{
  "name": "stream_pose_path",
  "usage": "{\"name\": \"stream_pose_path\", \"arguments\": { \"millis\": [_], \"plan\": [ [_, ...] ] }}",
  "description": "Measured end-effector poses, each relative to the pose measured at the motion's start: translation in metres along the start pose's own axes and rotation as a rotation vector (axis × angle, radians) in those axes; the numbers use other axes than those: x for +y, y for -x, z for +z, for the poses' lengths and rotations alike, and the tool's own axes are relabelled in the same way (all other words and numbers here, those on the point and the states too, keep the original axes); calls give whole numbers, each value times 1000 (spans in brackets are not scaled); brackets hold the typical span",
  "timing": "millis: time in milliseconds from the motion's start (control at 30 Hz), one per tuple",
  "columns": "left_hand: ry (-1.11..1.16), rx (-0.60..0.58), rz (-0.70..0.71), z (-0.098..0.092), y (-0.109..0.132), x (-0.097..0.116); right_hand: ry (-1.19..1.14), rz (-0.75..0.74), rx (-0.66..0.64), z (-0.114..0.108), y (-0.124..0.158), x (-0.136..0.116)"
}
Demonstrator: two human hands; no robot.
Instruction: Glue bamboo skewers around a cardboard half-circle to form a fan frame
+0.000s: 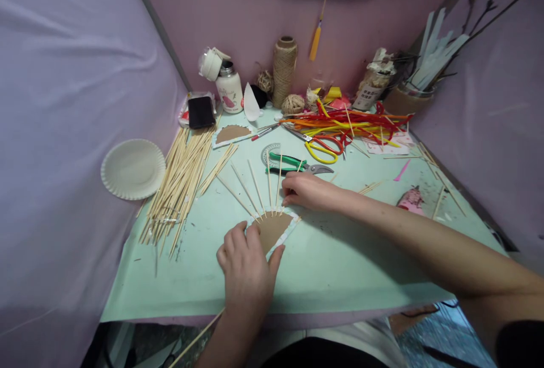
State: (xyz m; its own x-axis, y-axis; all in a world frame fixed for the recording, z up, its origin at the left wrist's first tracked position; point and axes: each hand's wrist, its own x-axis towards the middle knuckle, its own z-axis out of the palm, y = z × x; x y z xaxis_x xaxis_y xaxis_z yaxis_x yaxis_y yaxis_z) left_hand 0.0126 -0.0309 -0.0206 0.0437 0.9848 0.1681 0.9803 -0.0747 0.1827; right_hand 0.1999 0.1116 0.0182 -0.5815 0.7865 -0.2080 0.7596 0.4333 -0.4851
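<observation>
A brown fan-shaped card piece lies on the pale green table, with several thin wooden sticks fanning out from its top edge. My left hand rests on the card's lower left corner, fingers curled and pressing it down. My right hand lies flat-ish at the card's upper right, fingertips pinched on the end of one stick by the card's edge.
A heap of wooden sticks and a paper plate lie at left. Green pliers, yellow scissors, coloured pipe cleaners, twine spools, a bottle and a second brown card stand behind.
</observation>
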Motion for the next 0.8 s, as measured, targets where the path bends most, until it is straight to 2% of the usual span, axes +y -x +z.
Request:
{"name": "stream_pose_path", "arguments": {
  "millis": [800],
  "plan": [
    [-10,-48,-41,-12,-4,10,24,15,6,-1,2,-3]
  ]
}}
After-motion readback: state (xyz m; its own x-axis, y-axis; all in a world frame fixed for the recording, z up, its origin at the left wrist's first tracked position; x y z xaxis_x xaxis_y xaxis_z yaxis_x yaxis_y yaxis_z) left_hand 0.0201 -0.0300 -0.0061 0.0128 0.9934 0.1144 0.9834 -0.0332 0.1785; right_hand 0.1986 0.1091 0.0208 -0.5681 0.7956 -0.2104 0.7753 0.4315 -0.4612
